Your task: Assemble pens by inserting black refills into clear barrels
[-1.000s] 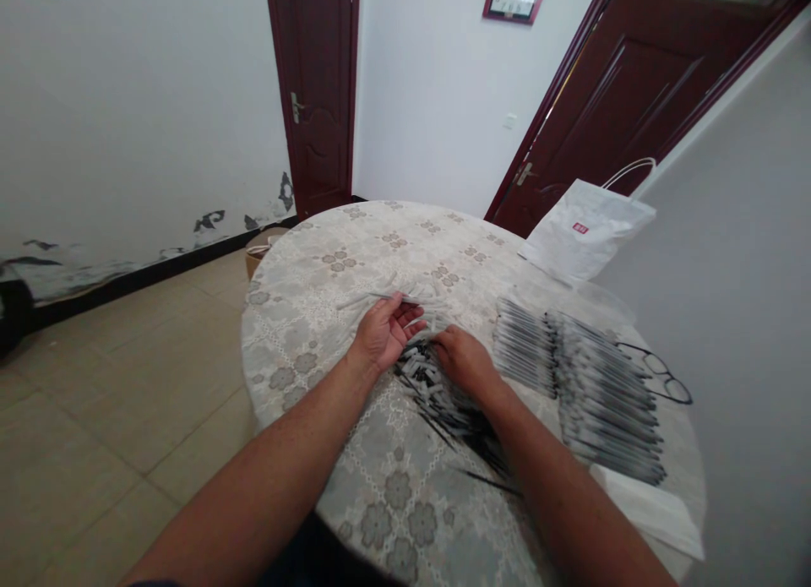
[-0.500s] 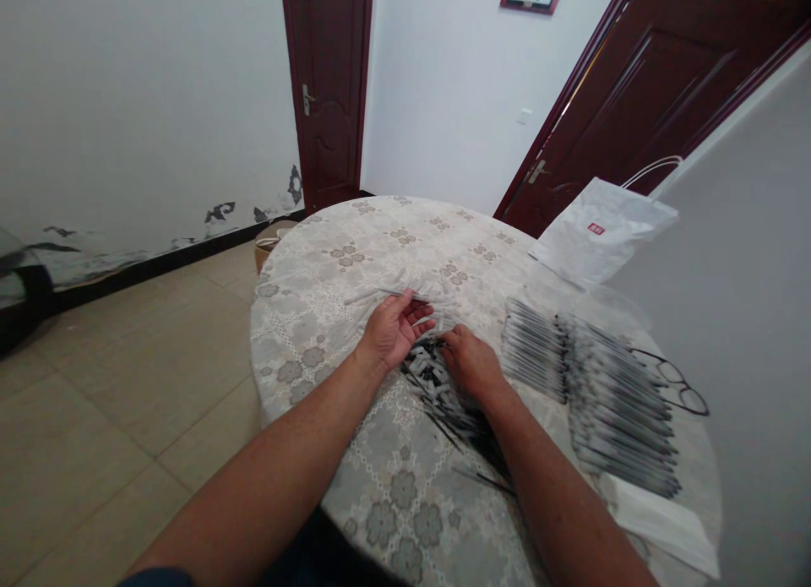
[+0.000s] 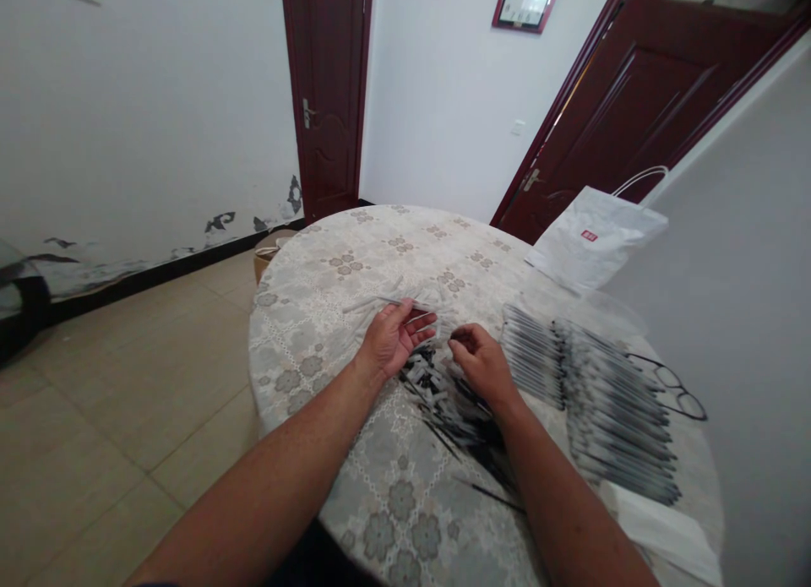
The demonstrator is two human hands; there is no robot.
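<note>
My left hand is palm up over the middle of the table, thumb and forefinger pinching a thin grey tube, its other fingers loosely curled. Beyond it lie loose translucent tubes. Close by on the right, my right hand has its fingertips curled together; anything in them is too small to make out. Below both hands spreads a pile of thin black sticks with pale grey ends, partly covered by my right forearm. Right of that hand are rows of slim tubes with dark tips.
Eyeglasses lie at the right of the round table, beyond the rows. A white paper bag stands at the back right, and a folded white packet is near the right front edge. The patterned tablecloth covers the table.
My right hand has lifted slightly away from the pile and moved right, fingers curling inward. My left hand keeps the tube in nearly the same place. The view has tilted a little.
</note>
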